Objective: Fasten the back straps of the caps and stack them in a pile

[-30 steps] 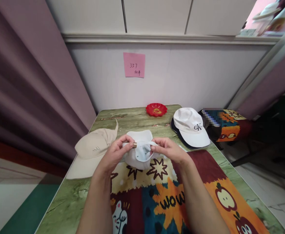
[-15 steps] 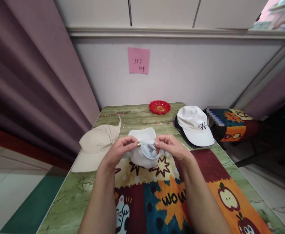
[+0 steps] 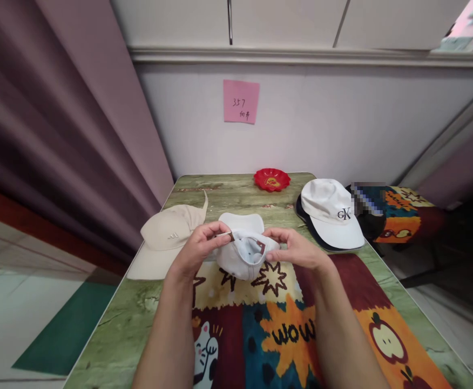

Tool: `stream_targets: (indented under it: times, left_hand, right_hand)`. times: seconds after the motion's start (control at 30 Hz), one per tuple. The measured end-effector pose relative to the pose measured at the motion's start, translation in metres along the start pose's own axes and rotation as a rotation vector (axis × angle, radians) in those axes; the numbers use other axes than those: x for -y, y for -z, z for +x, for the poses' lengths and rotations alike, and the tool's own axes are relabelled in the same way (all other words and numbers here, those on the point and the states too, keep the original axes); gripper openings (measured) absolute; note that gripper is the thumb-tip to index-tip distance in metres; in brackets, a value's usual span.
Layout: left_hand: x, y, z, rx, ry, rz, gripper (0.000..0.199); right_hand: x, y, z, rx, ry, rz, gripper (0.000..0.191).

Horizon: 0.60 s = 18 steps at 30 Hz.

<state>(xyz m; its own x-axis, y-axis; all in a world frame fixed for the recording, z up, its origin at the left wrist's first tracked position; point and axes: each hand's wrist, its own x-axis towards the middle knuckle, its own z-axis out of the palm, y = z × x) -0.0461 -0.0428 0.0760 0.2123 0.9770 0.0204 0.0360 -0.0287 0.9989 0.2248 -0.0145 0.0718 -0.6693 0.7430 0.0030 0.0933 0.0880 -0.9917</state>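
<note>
Nearest lies the patterned mat (image 3: 256, 346). Above its far edge is the pale cap (image 3: 234, 265), its rim pinched on one side by the left hand (image 3: 202, 246) and gripped on the other by the right hand (image 3: 297, 249). Left of the mat, the beige cap (image 3: 166, 232) rests on the green table (image 3: 110, 335); beyond the mat's right part, the white cap (image 3: 328, 208) overlaps the dark cap (image 3: 311, 229). Well past the mat sits the red dish (image 3: 272, 180).
</note>
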Motion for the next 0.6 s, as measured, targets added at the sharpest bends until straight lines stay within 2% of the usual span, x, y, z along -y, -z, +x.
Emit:
stream_targets:
  times: [0.07,0.17,0.3,0.37,0.47,0.6]
  left_hand:
    - [-0.003,0.003,-0.002,-0.004,-0.007,0.046,0.024]
    - [-0.006,0.011,-0.004,0.003,0.008,0.180,0.026]
    - [-0.002,0.026,-0.008,0.129,0.111,0.350,0.044]
    - [0.000,0.031,-0.012,0.148,0.088,0.362,0.032]
    - [-0.009,0.032,-0.021,0.118,0.053,0.228,0.018]
    - [-0.044,0.029,-0.039,0.020,-0.028,-0.202,0.031]
  right_hand:
    - [-0.003,0.005,-0.002,0.048,-0.038,-0.117,0.041]
    - [-0.006,0.007,-0.002,0.041,-0.059,-0.288,0.024]
    - [0.000,-0.004,0.003,-0.167,0.102,-0.233,0.018]
    - [0.007,-0.011,0.004,-0.283,0.206,-0.136,0.018]
    - [0.022,-0.018,0.004,-0.385,0.299,0.016,0.021]
    - [0.053,-0.021,-0.003,-0.428,0.330,0.283,0.028]
